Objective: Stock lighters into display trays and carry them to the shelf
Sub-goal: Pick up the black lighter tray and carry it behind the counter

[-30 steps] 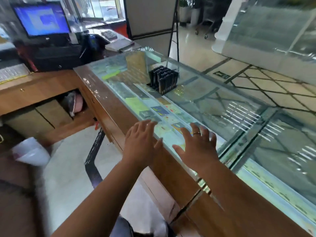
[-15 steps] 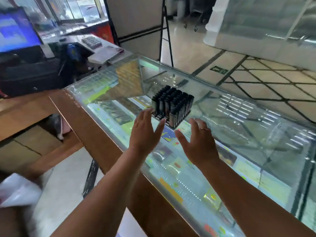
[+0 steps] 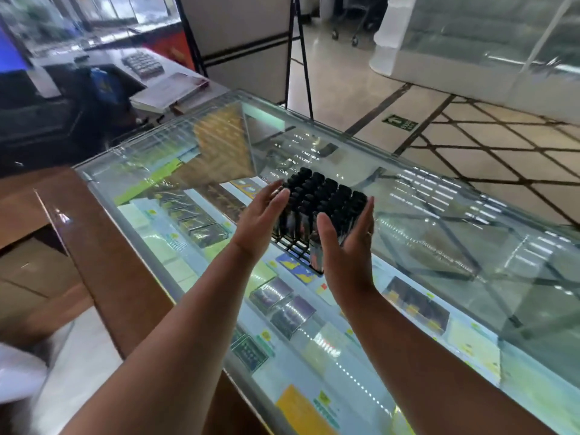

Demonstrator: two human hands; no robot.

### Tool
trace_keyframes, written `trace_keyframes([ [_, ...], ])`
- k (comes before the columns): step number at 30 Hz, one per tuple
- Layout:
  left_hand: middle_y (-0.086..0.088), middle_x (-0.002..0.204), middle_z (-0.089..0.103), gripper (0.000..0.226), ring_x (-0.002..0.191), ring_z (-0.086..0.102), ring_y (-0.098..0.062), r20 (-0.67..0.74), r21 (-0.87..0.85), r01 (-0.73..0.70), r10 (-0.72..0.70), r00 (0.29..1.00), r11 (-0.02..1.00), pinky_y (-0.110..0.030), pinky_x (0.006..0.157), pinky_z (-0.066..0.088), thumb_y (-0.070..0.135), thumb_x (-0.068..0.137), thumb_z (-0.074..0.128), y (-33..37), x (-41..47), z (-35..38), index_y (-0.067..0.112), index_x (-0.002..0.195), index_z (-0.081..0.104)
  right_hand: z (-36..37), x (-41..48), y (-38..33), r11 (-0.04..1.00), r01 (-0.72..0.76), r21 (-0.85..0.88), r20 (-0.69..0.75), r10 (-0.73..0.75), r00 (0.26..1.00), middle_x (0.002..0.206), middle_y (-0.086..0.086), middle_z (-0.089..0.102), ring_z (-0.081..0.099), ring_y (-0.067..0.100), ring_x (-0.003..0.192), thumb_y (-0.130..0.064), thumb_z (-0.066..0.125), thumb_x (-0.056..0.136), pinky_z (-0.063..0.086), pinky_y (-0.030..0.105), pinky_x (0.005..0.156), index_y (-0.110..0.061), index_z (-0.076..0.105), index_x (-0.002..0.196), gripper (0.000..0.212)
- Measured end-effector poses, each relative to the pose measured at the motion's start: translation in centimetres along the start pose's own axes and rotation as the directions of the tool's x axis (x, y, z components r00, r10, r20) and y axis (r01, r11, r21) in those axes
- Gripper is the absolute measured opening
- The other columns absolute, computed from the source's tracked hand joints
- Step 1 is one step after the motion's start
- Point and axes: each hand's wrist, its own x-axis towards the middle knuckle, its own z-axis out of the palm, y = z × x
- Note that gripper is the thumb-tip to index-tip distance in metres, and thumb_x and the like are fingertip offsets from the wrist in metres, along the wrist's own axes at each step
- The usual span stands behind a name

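Glass table (image 3: pixel 439 246) carries 1 display tray (image 3: pixel 293 246) full of lighters (image 3: pixel 323 196); left hand (image 3: pixel 260 221), right hand (image 3: pixel 345 246) flank it, fingers straight, gripping nothing. Stocking seems done, carry left.

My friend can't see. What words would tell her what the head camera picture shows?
A person's left hand and right hand, fingers straight, flank a tray of black lighters standing on a glass counter. Boxed goods show beneath the glass.

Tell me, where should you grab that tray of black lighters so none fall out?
Take the tray low at two opposite sides, left hand from the left, right hand from the right. The lighters stand upright in its slots, so holding the base level should keep them in.
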Motion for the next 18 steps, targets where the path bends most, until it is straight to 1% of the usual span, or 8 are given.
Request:
trace_keyframes([
  [1, -0.011, 0.119, 0.067, 0.052, 0.11, 0.063, -0.016, 0.052, -0.03, 0.005, -0.003, 0.999, 1.0, -0.031, 0.102, 0.047, 0.041, 0.087, 0.058, -0.1, 0.2, 0.1, 0.004, 0.123, 0.061, 0.0, 0.1, -0.1, 1.0, -0.006, 0.026, -0.009, 0.006, 1.0, 0.16, 0.003, 0.014, 0.017, 0.012, 0.145, -0.071, 0.044, 0.072, 0.02, 0.027, 0.116, -0.022, 0.0, 0.154, 0.105],
  [3, -0.006, 0.104, 0.071, 0.047, 0.098, 0.065, -0.018, 0.116, -0.08, 0.02, -0.011, 0.993, 0.997, -0.032, 0.091, 0.051, 0.043, 0.08, 0.061, 0.1, -0.3, 0.6, 0.009, 0.111, 0.066, -0.1, 0.2, -0.2, 0.996, -0.043, 0.077, -0.016, 0.044, 0.999, 0.158, -0.001, 0.017, 0.023, 0.008, 0.141, -0.063, 0.049, 0.079, 0.024, 0.008, 0.104, -0.027, 0.003, 0.154, 0.095],
  [5, -0.009, 0.106, 0.071, 0.048, 0.098, 0.064, -0.02, 0.111, -0.053, 0.012, -0.006, 0.994, 0.999, -0.04, 0.094, 0.051, 0.041, 0.081, 0.063, 0.1, -1.4, 1.2, 0.007, 0.114, 0.065, -0.5, 0.2, -0.2, 0.984, -0.062, 0.167, -0.019, 0.066, 0.998, 0.154, -0.009, 0.018, 0.025, 0.001, 0.133, -0.051, 0.054, 0.088, 0.028, -0.003, 0.092, -0.034, 0.006, 0.153, 0.082],
  [6, -0.01, 0.111, 0.07, 0.049, 0.102, 0.064, -0.021, 0.104, -0.038, 0.01, -0.006, 0.995, 0.999, -0.044, 0.098, 0.048, 0.04, 0.081, 0.063, 0.1, -2.1, 1.6, 0.006, 0.118, 0.063, -0.9, 0.1, -0.1, 0.973, -0.078, 0.217, -0.025, 0.085, 0.996, 0.15, -0.017, 0.02, 0.025, 0.001, 0.133, -0.052, 0.054, 0.087, 0.037, 0.005, 0.096, -0.042, 0.008, 0.151, 0.079],
  [7, -0.01, 0.113, 0.069, 0.049, 0.105, 0.063, -0.022, 0.102, -0.032, 0.008, -0.005, 0.995, 0.999, -0.046, 0.101, 0.047, 0.039, 0.082, 0.064, 0.1, -2.9, 2.1, 0.008, 0.12, 0.063, -1.3, 0.0, 0.0, 0.963, -0.1, 0.25, -0.034, 0.112, 0.993, 0.143, -0.025, 0.022, 0.027, 0.004, 0.136, -0.06, 0.053, 0.083, 0.043, 0.024, 0.102, -0.052, 0.01, 0.146, 0.077],
  [9, -0.009, 0.117, 0.069, 0.049, 0.113, 0.063, -0.026, 0.1, -0.001, 0.006, -0.006, 0.995, 1.0, -0.051, 0.104, 0.045, 0.039, 0.082, 0.065, 0.2, -4.2, 3.1, 0.012, 0.123, 0.063, -2.3, -0.4, 0.2, 0.956, -0.125, 0.264, -0.047, 0.142, 0.989, 0.14, -0.032, 0.025, 0.029, 0.011, 0.139, -0.07, 0.05, 0.074, 0.042, 0.051, 0.104, -0.064, 0.015, 0.136, 0.072],
  [14, -0.011, 0.115, 0.07, 0.053, 0.113, 0.062, -0.034, 0.115, 0.028, 0.031, -0.034, 0.993, 0.999, -0.056, 0.1, 0.045, 0.042, 0.08, 0.069, 1.0, -7.9, 5.5, 0.015, 0.125, 0.062, -5.8, -3.7, 0.6, 0.969, -0.102, 0.227, -0.103, 0.128, 0.986, 0.149, -0.007, 0.037, 0.039, 0.016, 0.135, -0.063, 0.051, 0.075, 0.042, 0.05, 0.105, -0.056, 0.022, 0.138, 0.07],
  [18, -0.008, 0.117, 0.07, 0.053, 0.114, 0.063, -0.03, 0.195, 0.003, 0.018, -0.018, 0.981, 1.0, -0.05, 0.102, 0.047, 0.035, 0.082, 0.067, 3.0, -12.0, 8.0, 0.016, 0.13, 0.058, -9.7, -7.2, 0.2, 0.971, -0.064, 0.231, -0.137, 0.097, 0.986, 0.148, -0.004, 0.04, 0.043, 0.014, 0.133, -0.058, 0.05, 0.075, 0.042, 0.049, 0.105, -0.055, 0.027, 0.138, 0.067],
])
